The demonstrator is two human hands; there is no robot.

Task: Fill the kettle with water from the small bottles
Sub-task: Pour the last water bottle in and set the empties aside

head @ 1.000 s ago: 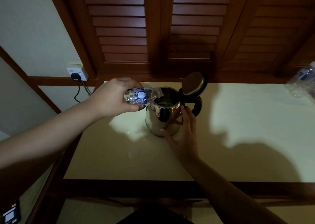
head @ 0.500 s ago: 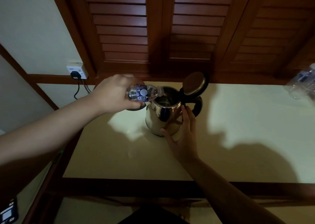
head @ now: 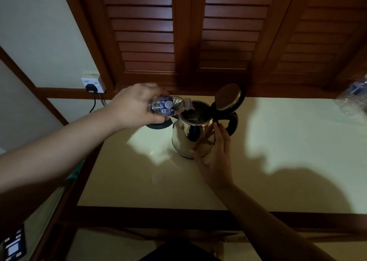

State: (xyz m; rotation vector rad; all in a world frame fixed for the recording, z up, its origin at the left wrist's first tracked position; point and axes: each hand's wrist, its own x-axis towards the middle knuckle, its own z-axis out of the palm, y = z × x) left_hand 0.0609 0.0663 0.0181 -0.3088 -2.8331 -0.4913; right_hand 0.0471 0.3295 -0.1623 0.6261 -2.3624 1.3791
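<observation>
Left hand [head: 135, 106] grips a small, ribbed clear-plastic bottle [head: 170, 107], tipped with its neck over the open mouth of a polished steel kettle [head: 193, 139]. The kettle stands on the smooth cream desk [head: 278, 141], round lid [head: 228, 97] hinged upright. Right hand [head: 216, 159] rests straight-fingered against the kettle's curved wall.

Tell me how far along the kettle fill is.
Done: the kettle stands off its base, lid open. In hand: the left hand tips a small bottle over the opening; the right hand steadies the body. Left: emptying it; water level unclear.
</observation>
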